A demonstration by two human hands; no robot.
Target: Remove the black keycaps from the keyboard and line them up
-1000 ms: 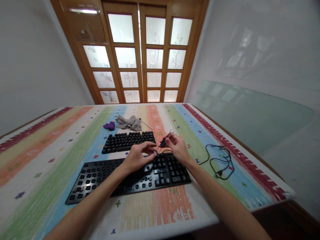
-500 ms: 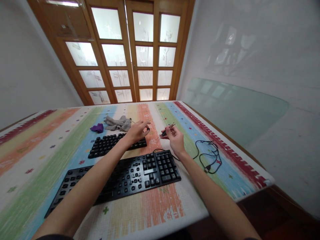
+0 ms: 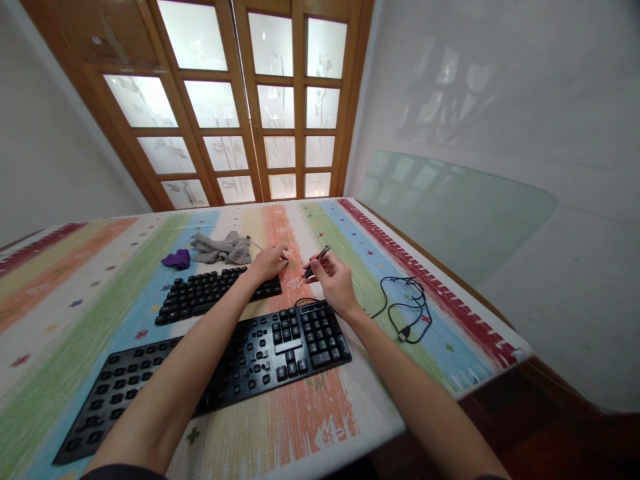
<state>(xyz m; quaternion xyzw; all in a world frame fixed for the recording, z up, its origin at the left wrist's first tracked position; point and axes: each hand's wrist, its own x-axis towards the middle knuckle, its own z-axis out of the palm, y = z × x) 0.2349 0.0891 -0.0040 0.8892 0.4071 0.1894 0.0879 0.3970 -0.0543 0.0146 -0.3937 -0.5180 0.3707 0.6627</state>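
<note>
My left hand reaches over the far right corner of a small black keyboard, fingers curled down on the tablecloth; what it pinches, if anything, is too small to tell. My right hand hovers beside it, closed on a thin black keycap-puller tool with wire prongs. A large black keyboard lies nearer me under my left forearm, with some keycaps off near its middle.
A striped multicoloured cloth covers the table. A grey rag and a purple cloth lie beyond the small keyboard. A coiled black cable lies to the right near the table edge. Wooden glass-paned doors stand behind.
My left hand left the large keyboard and reached forward to the tablecloth past the small keyboard. My right hand, with the tool, lifted off the large keyboard. The view shifted right.
</note>
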